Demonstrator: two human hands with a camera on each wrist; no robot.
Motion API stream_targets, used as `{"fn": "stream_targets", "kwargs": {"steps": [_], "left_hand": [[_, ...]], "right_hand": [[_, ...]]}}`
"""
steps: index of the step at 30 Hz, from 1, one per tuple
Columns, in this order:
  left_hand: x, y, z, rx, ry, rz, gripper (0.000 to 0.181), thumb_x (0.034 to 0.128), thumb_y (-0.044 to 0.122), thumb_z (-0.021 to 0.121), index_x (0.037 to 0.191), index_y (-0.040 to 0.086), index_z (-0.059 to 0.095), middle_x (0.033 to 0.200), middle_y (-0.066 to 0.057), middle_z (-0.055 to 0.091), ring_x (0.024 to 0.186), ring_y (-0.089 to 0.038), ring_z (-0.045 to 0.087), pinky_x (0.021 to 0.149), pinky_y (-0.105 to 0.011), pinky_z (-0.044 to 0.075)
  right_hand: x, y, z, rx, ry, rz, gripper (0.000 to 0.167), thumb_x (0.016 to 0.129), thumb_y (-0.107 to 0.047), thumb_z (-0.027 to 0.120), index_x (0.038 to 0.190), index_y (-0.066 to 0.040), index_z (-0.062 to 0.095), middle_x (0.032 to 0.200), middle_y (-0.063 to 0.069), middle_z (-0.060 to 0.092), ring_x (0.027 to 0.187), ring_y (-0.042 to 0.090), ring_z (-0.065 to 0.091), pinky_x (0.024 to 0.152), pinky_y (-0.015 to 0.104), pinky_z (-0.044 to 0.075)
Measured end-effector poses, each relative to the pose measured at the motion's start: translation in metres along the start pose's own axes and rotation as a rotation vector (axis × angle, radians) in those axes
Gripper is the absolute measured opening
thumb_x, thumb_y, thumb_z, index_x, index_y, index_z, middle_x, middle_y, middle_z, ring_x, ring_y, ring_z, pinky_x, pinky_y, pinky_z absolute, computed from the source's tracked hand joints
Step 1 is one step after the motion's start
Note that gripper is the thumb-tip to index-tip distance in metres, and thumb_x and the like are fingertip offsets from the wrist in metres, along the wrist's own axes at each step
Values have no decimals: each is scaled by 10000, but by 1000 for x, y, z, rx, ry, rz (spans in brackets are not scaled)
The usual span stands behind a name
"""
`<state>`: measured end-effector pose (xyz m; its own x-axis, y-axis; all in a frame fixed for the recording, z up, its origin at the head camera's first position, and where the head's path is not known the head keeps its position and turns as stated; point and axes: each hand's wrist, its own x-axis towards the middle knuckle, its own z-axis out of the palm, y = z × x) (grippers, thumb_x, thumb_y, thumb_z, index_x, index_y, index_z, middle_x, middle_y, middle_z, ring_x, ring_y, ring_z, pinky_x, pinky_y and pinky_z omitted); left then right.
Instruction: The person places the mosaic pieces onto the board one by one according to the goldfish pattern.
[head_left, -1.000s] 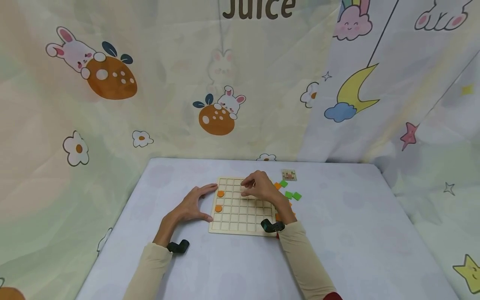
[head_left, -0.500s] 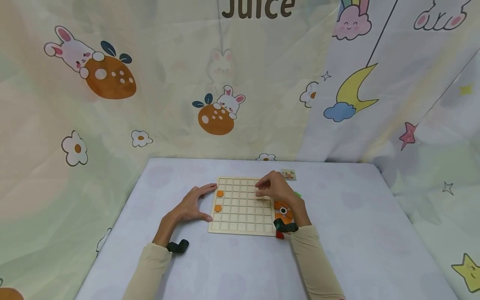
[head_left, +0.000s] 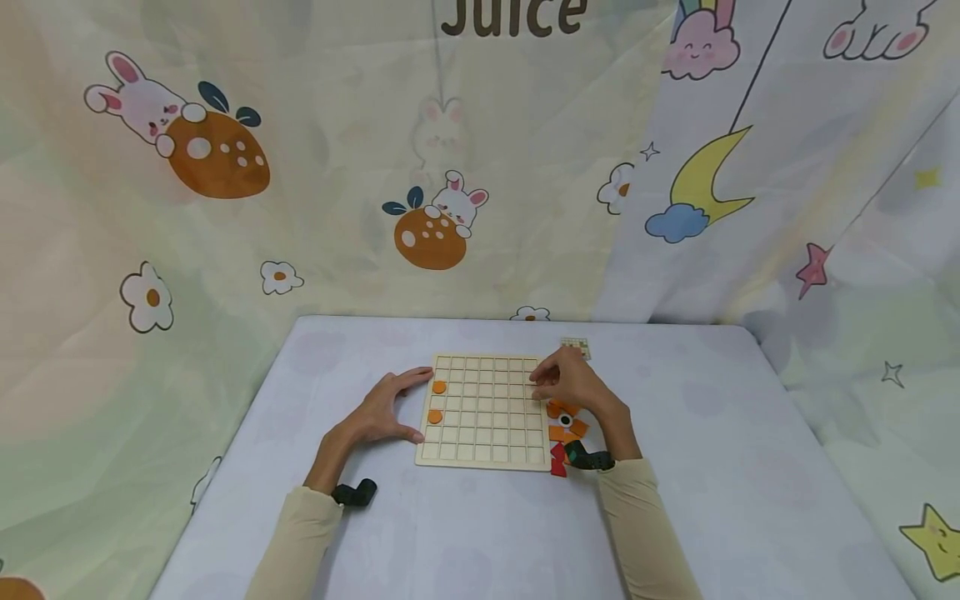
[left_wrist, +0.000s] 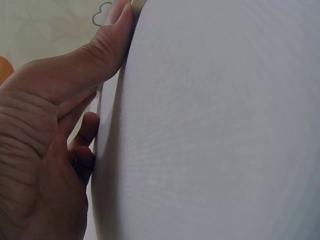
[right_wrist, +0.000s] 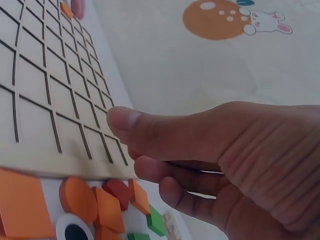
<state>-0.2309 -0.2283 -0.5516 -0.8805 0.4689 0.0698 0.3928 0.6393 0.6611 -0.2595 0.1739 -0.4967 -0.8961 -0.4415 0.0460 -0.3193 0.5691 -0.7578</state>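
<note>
your beige sleeves come in from the near edge, a black wrist camera at each cuff. your left hand lies spread in a wide c, thumb and fingertips against the left edge of the board. your right hand is bent at the wrist over the board's far right part, fingers loosely curled toward the thumb; a gap shows between the tips and nothing is seen in it.

the board sits flat on the white table between your hands, near edge toward you, sides running away from you. it looks about square, so no long axis stands out. two orange discs sit in its leftmost column, one beyond the other.

along its right edge you have red pieces, orange pieces and an eye piece. your right hand blocks the head view of the green pieces and partly covers the small card farther off. the printed cloth hangs behind.
</note>
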Motion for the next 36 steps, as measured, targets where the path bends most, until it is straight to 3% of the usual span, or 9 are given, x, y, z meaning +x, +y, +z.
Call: {"fn": "stream_targets", "kwargs": {"steps": [7, 21, 36], "left_hand": [[0, -2, 2, 10, 5, 15, 1179, 650, 441, 1059, 1645, 140, 505, 1750, -64, 446, 1219, -246, 529, 1033, -451, 458], [0, -2, 2, 11, -8, -3, 1176, 656, 395, 1063, 1657, 164, 491, 1763, -33, 428, 1198, -217, 500, 1032, -437, 431], [0, 2, 1, -11, 1, 0, 1169, 645, 391, 1069, 1641, 140, 511, 1749, -58, 449, 1189, -238, 505, 1021, -462, 428]], "right_hand": [[-10, 7, -8, -30, -17, 36, 182, 833, 10, 918, 992, 47, 837, 804, 101, 769, 708, 162, 630, 659, 256, 532], [-24, 13, -9, -62, -61, 119, 182, 831, -47, 943, 986, -19, 851, 843, 64, 769, 743, 174, 593, 687, 262, 513], [-28, 16, -2, -76, -93, 120, 143, 861, -19, 906, 988, -38, 844, 800, 75, 666, 749, 173, 553, 665, 250, 485]]}}
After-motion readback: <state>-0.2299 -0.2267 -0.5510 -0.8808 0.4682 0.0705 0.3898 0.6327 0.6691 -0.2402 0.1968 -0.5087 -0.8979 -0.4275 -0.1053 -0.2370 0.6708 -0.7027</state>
